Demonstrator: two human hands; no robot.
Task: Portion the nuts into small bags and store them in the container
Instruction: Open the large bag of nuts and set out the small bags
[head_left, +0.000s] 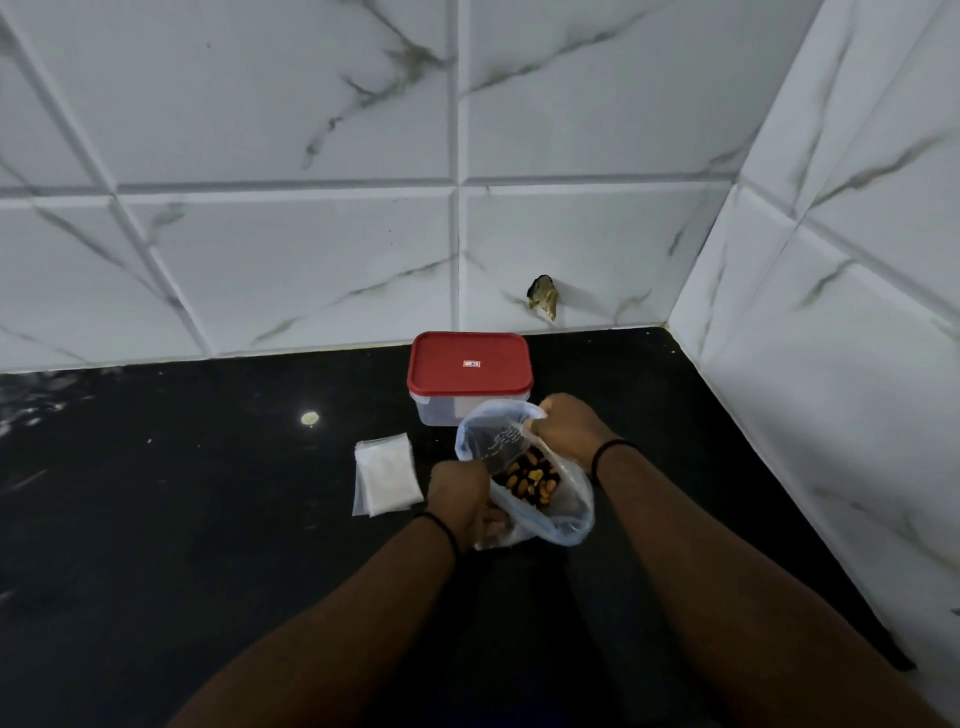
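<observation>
This looks like a home kitchen corner. A black stone countertop meets white marble-look wall tiles at twelve and three o'clock, and a red-lidded plastic food container stands at twelve o'clock against the wall.

glossy dark stone counter, clear plastic container with smooth red plastic lid, thin translucent plastic bag

Left hand fingers hidden under the nut bag — container contents unreadable, lid label too small.
</observation>
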